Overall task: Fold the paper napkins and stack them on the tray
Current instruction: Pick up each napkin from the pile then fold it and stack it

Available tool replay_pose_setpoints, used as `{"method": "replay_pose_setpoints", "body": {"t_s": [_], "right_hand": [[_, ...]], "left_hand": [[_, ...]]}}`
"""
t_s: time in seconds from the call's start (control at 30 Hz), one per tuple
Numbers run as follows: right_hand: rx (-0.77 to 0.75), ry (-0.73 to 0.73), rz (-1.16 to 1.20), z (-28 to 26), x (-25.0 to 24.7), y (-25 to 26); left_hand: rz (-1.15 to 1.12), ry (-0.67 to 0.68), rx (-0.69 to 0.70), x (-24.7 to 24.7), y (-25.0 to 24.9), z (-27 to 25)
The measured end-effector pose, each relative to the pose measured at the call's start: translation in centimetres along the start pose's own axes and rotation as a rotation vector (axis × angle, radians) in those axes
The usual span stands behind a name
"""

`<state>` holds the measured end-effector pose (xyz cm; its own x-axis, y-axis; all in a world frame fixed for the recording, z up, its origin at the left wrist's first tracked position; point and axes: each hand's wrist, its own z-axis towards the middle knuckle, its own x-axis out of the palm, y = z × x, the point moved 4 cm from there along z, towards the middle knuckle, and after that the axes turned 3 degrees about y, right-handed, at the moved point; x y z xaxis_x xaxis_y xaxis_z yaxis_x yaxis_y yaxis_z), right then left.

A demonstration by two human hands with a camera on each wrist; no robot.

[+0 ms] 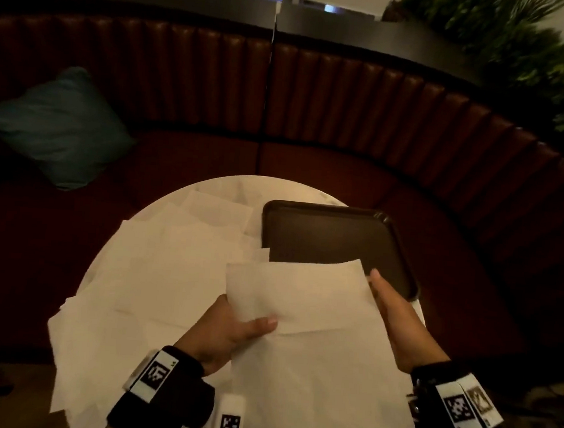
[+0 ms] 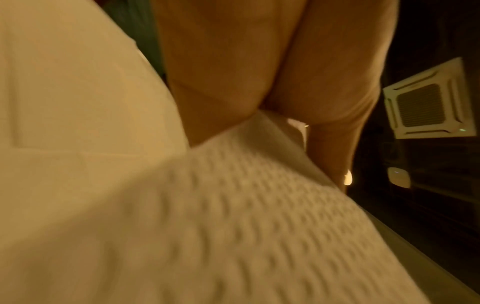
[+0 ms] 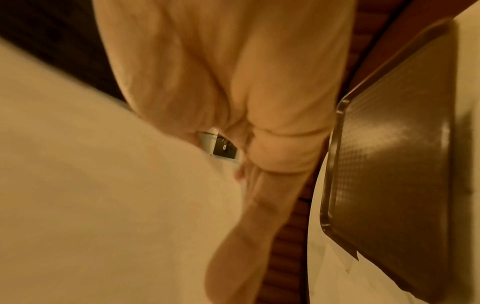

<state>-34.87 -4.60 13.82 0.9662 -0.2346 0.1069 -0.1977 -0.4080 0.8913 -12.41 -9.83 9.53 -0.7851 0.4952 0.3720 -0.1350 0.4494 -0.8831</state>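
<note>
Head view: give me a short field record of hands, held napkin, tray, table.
left hand: left hand pinches the left edge of the held white paper napkin, thumb on top
right hand: right hand lies along its right edge, fingers fairly straight; grip unclear
napkin state: lifted, partly folded over
tray: dark brown rectangular plastic tray, no folded napkin seen on it
table: round white table, loose white napkins spread on it
</note>
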Motion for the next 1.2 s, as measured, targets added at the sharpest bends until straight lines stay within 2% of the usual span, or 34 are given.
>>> {"method": "replay_pose_setpoints", "body": {"t_s": [0.07, 0.13, 0.27, 0.37, 0.6, 0.8, 0.9, 1.13, 1.2], "right_hand": [[-0.028, 0.133, -0.023, -1.1, -0.3, -0.2], [-0.104, 0.171, -0.146, -1.5, -0.4, -0.2], [-0.238, 0.058, -0.229, -0.5, -1.0, 0.6], [-0.266, 0.044, -0.187, 0.0, -0.6, 1.2], [-0.361, 0.086, -0.118, 1.0, -0.1, 1.4], [-0.422, 0.182, -0.017, 1.4, -0.8, 1.0], [-0.393, 0.252, -0.019, 1.2, -1.3, 1.4], [-0.453, 0.233, -0.15, 0.6, -1.9, 2.2], [-0.446, 0.245, -0.1, -0.2, -2.2, 2.2]], "left_hand": [[0.078, -0.091, 0.053, 0.2, -1.2, 0.3], [0.127, -0.133, 0.078, 0.1, -2.4, 0.5], [0.226, 0.006, 0.068, 0.1, -4.3, 0.2], [0.337, -0.001, 0.092, 0.0, -5.9, -0.1], [0.299, -0.181, 0.17, -0.5, -7.5, 0.1], [0.25, -0.164, 0.232, -0.4, -8.0, -0.6], [0.295, -0.144, 0.237, -0.8, -8.3, -0.8], [0.218, -0.166, 0.252, -0.9, -8.7, -0.9], [0.251, -0.183, 0.276, -0.7, -8.7, -0.7]]}}
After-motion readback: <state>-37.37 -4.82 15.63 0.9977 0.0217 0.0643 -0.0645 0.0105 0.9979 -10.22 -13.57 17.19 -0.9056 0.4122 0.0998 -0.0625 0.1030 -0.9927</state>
